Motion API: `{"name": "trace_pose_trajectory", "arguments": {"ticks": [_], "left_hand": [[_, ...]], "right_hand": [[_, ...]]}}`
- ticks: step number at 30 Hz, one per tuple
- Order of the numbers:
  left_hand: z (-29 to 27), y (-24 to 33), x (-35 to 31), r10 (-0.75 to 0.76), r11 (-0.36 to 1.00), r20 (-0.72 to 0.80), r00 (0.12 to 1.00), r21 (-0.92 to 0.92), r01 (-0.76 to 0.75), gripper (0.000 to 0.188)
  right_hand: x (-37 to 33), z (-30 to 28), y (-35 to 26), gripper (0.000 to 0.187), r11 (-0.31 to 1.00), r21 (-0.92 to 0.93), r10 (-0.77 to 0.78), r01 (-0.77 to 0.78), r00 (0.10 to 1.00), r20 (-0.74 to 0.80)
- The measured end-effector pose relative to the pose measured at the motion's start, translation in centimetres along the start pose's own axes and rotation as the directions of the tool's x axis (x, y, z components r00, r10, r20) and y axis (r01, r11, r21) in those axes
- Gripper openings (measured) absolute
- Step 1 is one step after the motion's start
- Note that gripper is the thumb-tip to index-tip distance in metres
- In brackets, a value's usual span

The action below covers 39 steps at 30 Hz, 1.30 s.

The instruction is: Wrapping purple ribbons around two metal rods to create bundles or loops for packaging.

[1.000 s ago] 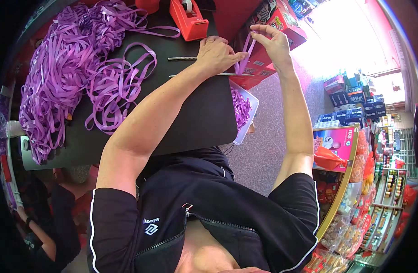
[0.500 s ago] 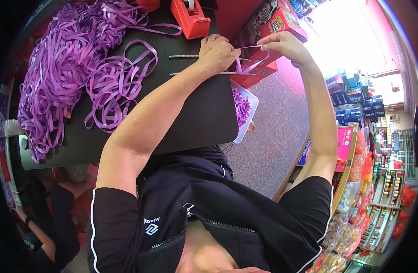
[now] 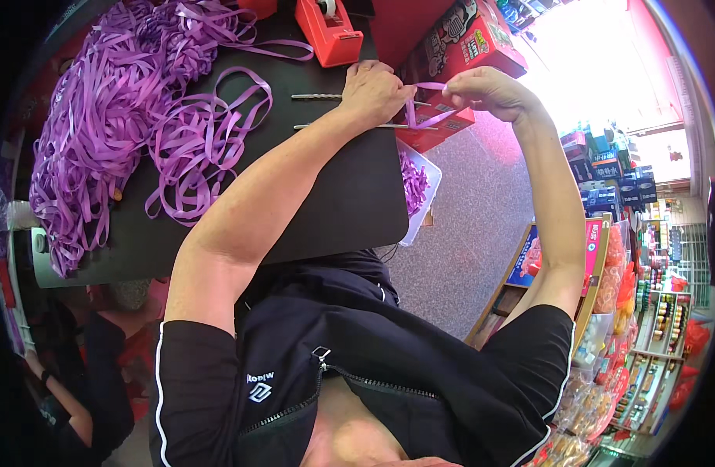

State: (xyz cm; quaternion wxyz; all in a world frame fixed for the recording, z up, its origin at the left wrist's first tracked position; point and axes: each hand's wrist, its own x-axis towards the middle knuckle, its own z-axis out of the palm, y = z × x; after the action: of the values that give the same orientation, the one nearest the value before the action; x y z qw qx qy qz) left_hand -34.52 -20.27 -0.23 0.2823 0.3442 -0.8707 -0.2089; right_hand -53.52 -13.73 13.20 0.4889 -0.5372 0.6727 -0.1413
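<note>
- Left hand (image 3: 373, 89) is at 12 o'clock from view centre, over the table's far right corner. Fingers bunched and curled; I can't tell what they grip underneath.
- Right hand (image 3: 482, 92) is at 1 o'clock, off the table. Thumb and fingertips pinch a purple ribbon (image 3: 437, 120).
- That ribbon spans the gap between the 2 hands, 1 strand running across to the left thumb, a loop hanging at 6 o'clock from it.
- I count 2 thin metal rods (image 3: 315, 97) lying near parallel, passing under the left hand and wrist, past the table edge.
- Tape dispenser (image 3: 330, 35), red, at 11 o'clock from the left hand, just beside it.
- Big ribbon pile (image 3: 101, 140) fills the black table (image 3: 334, 187) at 10 o'clock; looser coils at its 4 o'clock side.
- White bin (image 3: 427, 210) at 2 o'clock, below table level, holds short purple pieces (image 3: 413, 183).
- Red box (image 3: 482, 50) at 1 o'clock, behind the right hand.
- I see another person's arm (image 3: 70, 401) at 8 o'clock.
</note>
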Motion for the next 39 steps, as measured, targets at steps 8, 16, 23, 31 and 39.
{"name": "trace_pose_trajectory", "arguments": {"ticks": [8,16,23,31,39], "left_hand": [[-0.5,0.4,0.0,-0.032,0.999,0.033,0.999,-0.040,0.033,0.041],[-0.7,0.5,0.1,-0.037,0.999,0.032,0.999,-0.023,0.038,0.033],[0.2,-0.5,0.2,0.090,0.979,0.026,0.996,0.181,-0.093,0.021],[0.4,-0.7,0.2,0.018,0.999,-0.064,0.998,-0.038,-0.021,0.023],[-0.4,0.0,-0.1,0.027,0.999,0.008,1.000,-0.019,-0.027,0.025]], "right_hand": [[3.9,0.4,1.9,0.020,0.752,0.658,-0.049,0.034,0.999,0.005],[7.4,2.0,3.2,0.023,0.541,0.839,-0.132,0.056,0.991,0.019],[8.5,2.7,4.4,0.028,0.570,0.789,-0.240,0.229,0.965,-0.107],[9.8,2.9,5.6,0.028,0.750,0.493,-0.339,0.441,0.896,-0.287],[12.8,3.6,8.6,0.025,0.700,0.563,-0.326,0.439,0.898,-0.296]]}}
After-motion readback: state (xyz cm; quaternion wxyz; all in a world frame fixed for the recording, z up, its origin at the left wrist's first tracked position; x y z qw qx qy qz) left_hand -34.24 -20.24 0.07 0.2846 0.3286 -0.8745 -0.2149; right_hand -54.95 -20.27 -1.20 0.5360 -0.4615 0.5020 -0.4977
